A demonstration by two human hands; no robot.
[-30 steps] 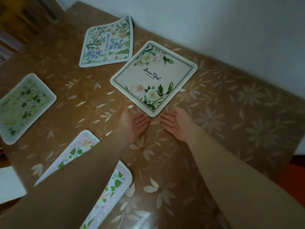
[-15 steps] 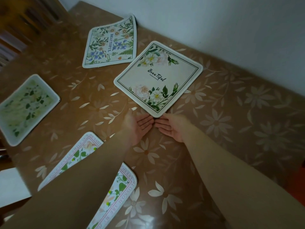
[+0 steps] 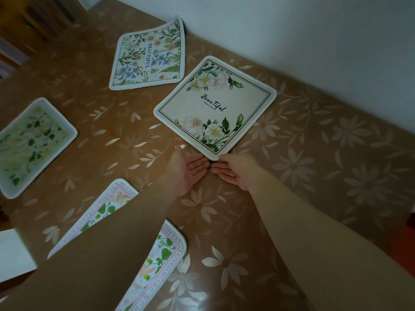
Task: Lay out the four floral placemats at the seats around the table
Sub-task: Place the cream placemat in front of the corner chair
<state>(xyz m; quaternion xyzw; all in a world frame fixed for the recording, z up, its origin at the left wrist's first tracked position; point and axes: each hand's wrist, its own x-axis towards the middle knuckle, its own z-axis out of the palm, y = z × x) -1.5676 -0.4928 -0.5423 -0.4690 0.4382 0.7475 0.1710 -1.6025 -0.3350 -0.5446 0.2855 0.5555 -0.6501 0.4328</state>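
Observation:
Several floral placemats lie on the brown flower-patterned table (image 3: 314,167). A cream placemat with white roses (image 3: 215,106) lies in the middle, turned like a diamond. My left hand (image 3: 188,169) and my right hand (image 3: 235,169) lie palm up, fingers apart, at its near corner, fingertips touching or just under the edge. A placemat with blue wildflowers (image 3: 149,56) lies farther back, its far corner curled up against the wall. A green-leaf placemat (image 3: 31,142) lies at the left edge. A pink-bordered cherry-blossom placemat (image 3: 157,259) lies near me, partly hidden by my left forearm.
A white wall (image 3: 292,30) runs along the table's far side. Dark wooden furniture (image 3: 33,23) stands at the top left. A white object (image 3: 13,252) shows at the lower left edge. The table's right edge drops to a reddish floor (image 3: 406,239).
Both hands have slid forward to the rose placemat's near corner, closing the small gap and coming closer together. The view has shifted slightly. The other placemats have not moved.

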